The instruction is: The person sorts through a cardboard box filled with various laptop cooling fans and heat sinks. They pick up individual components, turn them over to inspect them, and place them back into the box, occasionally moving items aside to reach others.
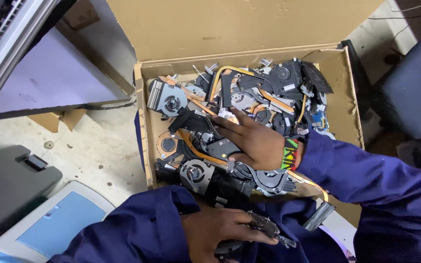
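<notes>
Head view: right hand (252, 141) lies flat, fingers spread, on fan parts (249, 104) heaped in the cardboard box (344, 92). Left hand (222, 231), near the box's front edge, grips a dark fan part (266, 229), partly hidden, long axis left-right.

Cardboard box (352, 92) on floor (98, 146), pile of fans w/ heat pipes (239, 122) in it, right hand (252, 141) on pile mid-box, left hand (220, 231) w/ fan part (264, 229) before box, scanner (49, 224) bottom left.
</notes>
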